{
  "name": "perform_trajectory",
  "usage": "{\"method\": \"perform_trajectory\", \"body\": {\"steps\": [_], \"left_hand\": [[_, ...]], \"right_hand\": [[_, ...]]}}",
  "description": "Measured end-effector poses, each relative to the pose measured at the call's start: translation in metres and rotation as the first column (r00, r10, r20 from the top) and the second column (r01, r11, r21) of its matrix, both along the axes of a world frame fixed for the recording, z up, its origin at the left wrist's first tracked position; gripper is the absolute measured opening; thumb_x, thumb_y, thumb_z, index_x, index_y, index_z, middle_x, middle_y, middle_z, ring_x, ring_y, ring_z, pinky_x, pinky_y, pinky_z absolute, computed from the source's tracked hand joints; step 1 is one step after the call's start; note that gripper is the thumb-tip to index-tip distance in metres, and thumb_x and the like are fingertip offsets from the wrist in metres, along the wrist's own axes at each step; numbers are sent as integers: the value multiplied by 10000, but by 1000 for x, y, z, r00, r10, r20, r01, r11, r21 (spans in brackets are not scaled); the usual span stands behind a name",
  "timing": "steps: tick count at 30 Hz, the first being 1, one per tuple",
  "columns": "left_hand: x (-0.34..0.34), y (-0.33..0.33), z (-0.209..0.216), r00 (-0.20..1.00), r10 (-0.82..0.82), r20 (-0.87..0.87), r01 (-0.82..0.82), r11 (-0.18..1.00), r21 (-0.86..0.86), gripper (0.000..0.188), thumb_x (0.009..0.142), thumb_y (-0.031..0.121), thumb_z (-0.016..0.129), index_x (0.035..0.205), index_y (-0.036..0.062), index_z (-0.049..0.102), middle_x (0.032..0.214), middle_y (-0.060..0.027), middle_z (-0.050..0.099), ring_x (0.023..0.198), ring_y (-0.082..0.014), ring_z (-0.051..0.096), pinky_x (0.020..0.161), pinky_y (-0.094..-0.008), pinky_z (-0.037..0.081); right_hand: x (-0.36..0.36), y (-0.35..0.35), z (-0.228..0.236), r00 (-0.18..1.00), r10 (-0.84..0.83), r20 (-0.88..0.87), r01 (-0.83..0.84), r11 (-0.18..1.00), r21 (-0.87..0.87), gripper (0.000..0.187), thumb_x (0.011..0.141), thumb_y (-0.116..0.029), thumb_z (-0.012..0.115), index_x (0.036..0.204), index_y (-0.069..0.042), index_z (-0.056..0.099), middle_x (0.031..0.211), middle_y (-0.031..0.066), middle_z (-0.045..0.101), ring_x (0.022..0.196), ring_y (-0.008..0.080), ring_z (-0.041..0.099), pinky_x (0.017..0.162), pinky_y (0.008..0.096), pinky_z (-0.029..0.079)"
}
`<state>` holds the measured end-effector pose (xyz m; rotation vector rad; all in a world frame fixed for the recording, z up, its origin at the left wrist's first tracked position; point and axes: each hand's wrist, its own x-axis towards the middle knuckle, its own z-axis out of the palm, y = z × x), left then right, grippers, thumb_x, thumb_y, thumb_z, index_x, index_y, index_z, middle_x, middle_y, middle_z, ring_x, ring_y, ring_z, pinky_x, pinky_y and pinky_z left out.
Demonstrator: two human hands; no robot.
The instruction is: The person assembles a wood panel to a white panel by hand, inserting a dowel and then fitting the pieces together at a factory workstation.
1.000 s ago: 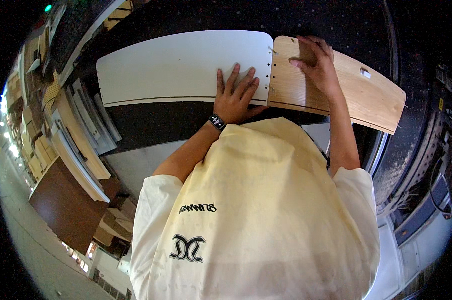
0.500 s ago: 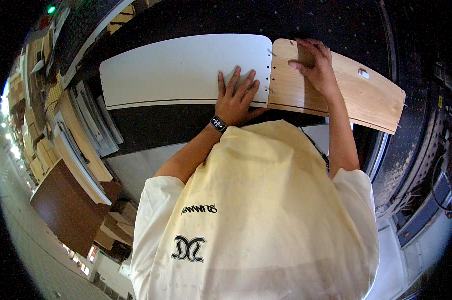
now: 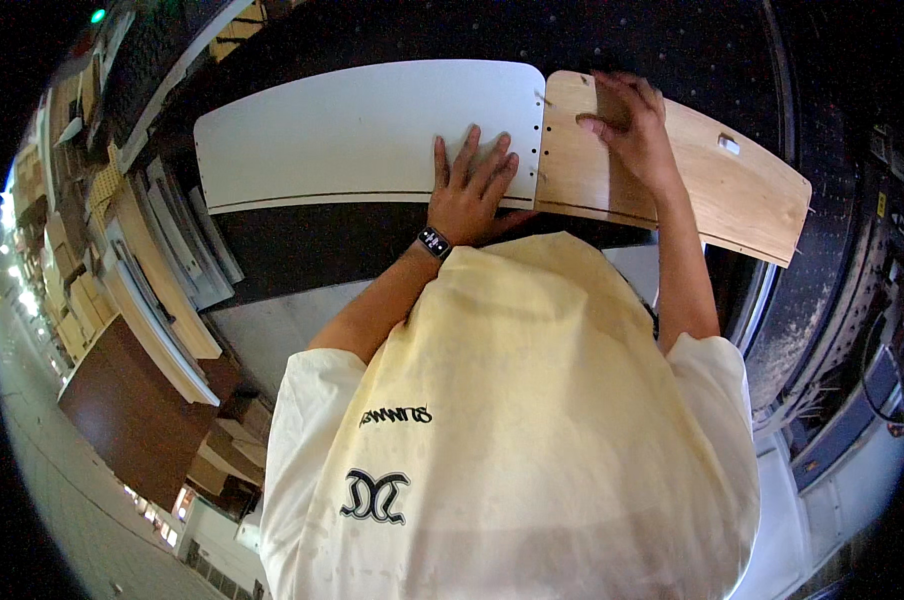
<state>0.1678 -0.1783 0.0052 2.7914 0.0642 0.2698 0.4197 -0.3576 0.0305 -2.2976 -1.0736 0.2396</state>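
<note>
My left hand [image 3: 469, 185] lies flat with fingers spread on the right part of a long white panel [image 3: 322, 140]. This panel has rounded corners, a groove along its near edge and several small holes down its right end. Butted against it is a light wood-grain panel [image 3: 722, 195], also with holes, and thin pins stick out where the two ends meet. My right hand [image 3: 634, 130] is over the wood-grain panel, fingers curved toward its far edge, thumb held well apart. Nothing shows between them. A small metallic rectangular piece [image 3: 729, 145] sits on that panel.
Both panels rest on a black work surface [image 3: 412, 32] dotted with small studs. To the left, stacked boards [image 3: 177, 245] and a dark brown board [image 3: 137, 410] stand beside the bench. A dark machine frame with a cable [image 3: 865, 385] is at the right.
Both panels sit slightly higher in the picture, mostly at the left end, as the view shifts a little. My hands keep nearly the same places on them.
</note>
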Motion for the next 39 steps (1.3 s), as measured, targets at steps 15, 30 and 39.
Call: {"method": "perform_trajectory", "body": {"steps": [15,30,39], "left_hand": [[3,0,1,1000,6,-3,-6,1000,30,808,758,693,768,1328,134,644,1619,-76,408,1538,-412,240,1149,-808,138],[1,-1,-1,1000,15,-4,-15,1000,19,798,763,685,771,1336,144,643,1609,-70,421,1539,-403,239,1157,-800,134],[1,-1,0,1000,10,3,-10,1000,24,796,760,692,769,1327,147,650,1601,-71,432,1534,-402,247,1163,-796,131]], "right_hand": [[4,-2,-7,1000,8,-7,-8,997,74,683,738,-392,888,1336,-150,665,1343,136,607,1265,365,516,1095,470,396],[2,0,-5,1000,1,6,-1,999,49,669,744,-342,890,1352,-171,666,1348,114,611,1260,334,521,1099,441,401],[0,0,-5,999,-13,37,12,1000,27,671,746,-300,899,1363,-183,661,1353,105,610,1246,318,526,1076,436,434]]}}
